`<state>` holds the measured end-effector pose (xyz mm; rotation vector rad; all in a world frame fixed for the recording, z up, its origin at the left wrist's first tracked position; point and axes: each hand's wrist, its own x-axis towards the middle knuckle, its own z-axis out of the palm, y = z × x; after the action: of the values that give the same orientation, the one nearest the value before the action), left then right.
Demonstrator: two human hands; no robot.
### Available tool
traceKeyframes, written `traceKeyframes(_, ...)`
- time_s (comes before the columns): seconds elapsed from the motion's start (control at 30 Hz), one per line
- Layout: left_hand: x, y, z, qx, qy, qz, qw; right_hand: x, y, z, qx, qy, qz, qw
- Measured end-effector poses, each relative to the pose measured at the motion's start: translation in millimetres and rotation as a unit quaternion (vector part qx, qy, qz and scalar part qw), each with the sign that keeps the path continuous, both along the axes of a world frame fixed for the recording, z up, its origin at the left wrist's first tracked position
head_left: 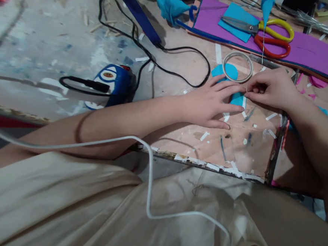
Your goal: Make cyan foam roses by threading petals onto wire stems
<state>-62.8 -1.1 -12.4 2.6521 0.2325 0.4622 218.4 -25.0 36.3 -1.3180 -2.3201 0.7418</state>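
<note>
My left hand [211, 102] lies palm down on the table with its fingers spread, over pieces of blue paper [237, 99]. Thumb and forefinger of my right hand [274, 89] are pinched together just beyond the left fingertips. Whatever sits in that pinch is too small to make out. Directly below it, a narrow white strip [244, 102] crosses the blue paper. A roll of tape [224, 67] rests above my left fingers, partly over a rounded blue paper piece [230, 72].
Scissors with red and yellow handles [273, 51] lie on a purple sheet [313, 58] at upper right, beside a blue paper cone on a wire [267, 7]. A blue device [113, 83] with a black cable stands left. A white cable [84, 144] crosses in front of my left forearm.
</note>
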Motion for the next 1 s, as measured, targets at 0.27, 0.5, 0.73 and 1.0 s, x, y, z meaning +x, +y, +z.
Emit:
traceKeyframes(0.27, 0.3, -0.2, 0.1, 0.006, -0.004, -0.014, 1.0, -0.8, 0.4, -2.9, -0.007, 0.055, -0.068, 0.996)
traceKeyframes(0.5, 0.0, 0.6, -3.9, 0.057, 0.014, -0.034, 0.998, -1.4, -0.1, -9.4, 0.024, 0.052, -0.069, 0.996)
traceKeyframes(0.73, -0.7, -0.6, -3.8, 0.053, -0.006, -0.022, 0.998, 1.0, 0.9, -12.4, 0.079, 0.031, -0.072, 0.994)
traceKeyframes(1.0, -3.1, 0.8, 0.0, 0.073, -0.051, 0.066, 0.994, -1.6, -3.3, -14.3, 0.145, -0.036, -0.019, 0.989)
